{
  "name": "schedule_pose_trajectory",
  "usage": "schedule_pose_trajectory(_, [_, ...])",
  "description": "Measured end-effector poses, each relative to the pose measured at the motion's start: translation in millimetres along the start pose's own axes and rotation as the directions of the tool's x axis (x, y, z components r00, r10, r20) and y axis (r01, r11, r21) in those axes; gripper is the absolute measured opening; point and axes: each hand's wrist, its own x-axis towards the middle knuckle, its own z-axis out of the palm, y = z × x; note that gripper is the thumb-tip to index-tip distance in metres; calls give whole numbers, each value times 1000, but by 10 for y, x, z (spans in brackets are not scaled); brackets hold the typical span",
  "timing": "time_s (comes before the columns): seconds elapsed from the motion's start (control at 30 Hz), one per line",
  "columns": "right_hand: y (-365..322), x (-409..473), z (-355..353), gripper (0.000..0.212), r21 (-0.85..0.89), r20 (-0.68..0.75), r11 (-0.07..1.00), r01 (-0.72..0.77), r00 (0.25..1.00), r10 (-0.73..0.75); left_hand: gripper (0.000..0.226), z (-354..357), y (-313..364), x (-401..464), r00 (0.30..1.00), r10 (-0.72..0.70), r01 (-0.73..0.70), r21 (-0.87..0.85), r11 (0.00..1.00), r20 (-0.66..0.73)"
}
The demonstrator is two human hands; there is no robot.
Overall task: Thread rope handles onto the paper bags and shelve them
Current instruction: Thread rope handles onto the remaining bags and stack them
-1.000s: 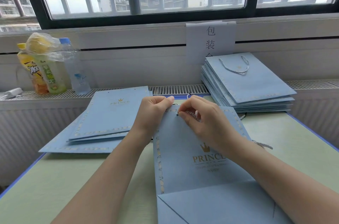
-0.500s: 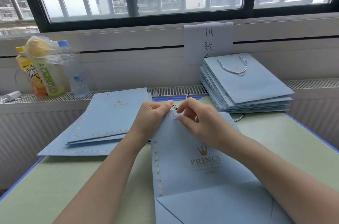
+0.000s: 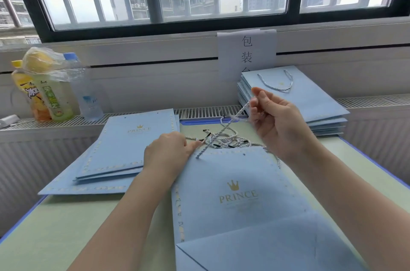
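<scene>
Daylight from a barred window falls on a pale green table [image 3: 66,233] pushed against a radiator ledge. At the centre lies the blue paper bag [image 3: 233,199] being worked on, flat, its printed crown facing up and its punched top edge pointing toward twelve o'clock. The person's left hand [image 3: 166,155] presses down on the bag's upper left corner, fingers curled onto the paper beside the hole. The right hand [image 3: 275,120], raised toward one o'clock, has its fingers pinched shut on a rope handle [image 3: 238,113] and holds it taut; the cord runs down to the bag's left hole, so I judge one end is through and being drawn up. A tangle of loose ropes [image 3: 224,140] with dark tips lies just beyond the bag's top edge.

Over at two o'clock a stack of finished bags [image 3: 310,102] rests on the ledge, the top one showing its handle. At ten o'clock a spread of unthreaded bags [image 3: 119,153] waits, holes bare. So part of the batch looks done and several remain; this bag still needs its right hole threaded, and I cannot tell whether its other face has a handle. Drink bottles [image 3: 53,89] stand at the far left.
</scene>
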Motion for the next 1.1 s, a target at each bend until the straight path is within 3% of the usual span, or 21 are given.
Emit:
schedule_pose_trajectory(0.1, [1, 32, -78, 23, -87, -82, 991, 102, 991, -109, 57, -34, -1, -2, 997, -34, 31, 51, 998, 64])
schedule_pose_trajectory(0.27, [12, 21, -77, 35, -199, -36, 978, 60, 997, -69, 55, -42, 32, -36, 990, -59, 42, 128, 991, 127])
schedule_pose_trajectory(0.37, [16, 9, -66, 36, -291, -14, 946, 140, 988, -151, 52, -57, 36, -45, 989, -89, 69, 166, 984, 118])
schedule_pose_trajectory(0.57, [2, -13, -65, 5, -626, -7, 701, 343, 895, -445, 40, -80, 61, -73, 985, -127, 97, 233, 968, 119])
schedule_pose_trajectory(0.7, [4, 42, -137, 29, -783, -52, 543, 303, 839, -542, 30, -84, 55, -86, 982, -148, 110, 281, 953, 118])
schedule_pose_trajectory(0.77, [-10, 79, -184, 34, -790, -102, 556, 259, 838, -535, 32, -92, 60, -90, 986, -135, 99, 305, 947, 98])
schedule_pose_trajectory(0.87, [-32, 107, -214, 28, -688, -177, 689, 228, 869, -463, 22, -69, 91, -87, 995, -65, 45, 251, 967, 72])
schedule_pose_trajectory(0.93, [-31, 111, -209, 27, -653, -174, 733, 191, 904, -391, 17, -22, 105, -91, 998, -15, 7, 142, 990, 59])
schedule_pose_trajectory(1.1, [50, 68, -149, 24, -690, -88, 711, 133, 960, -265, 11, 69, 162, -151, 992, 89, -74, -174, 982, 84])
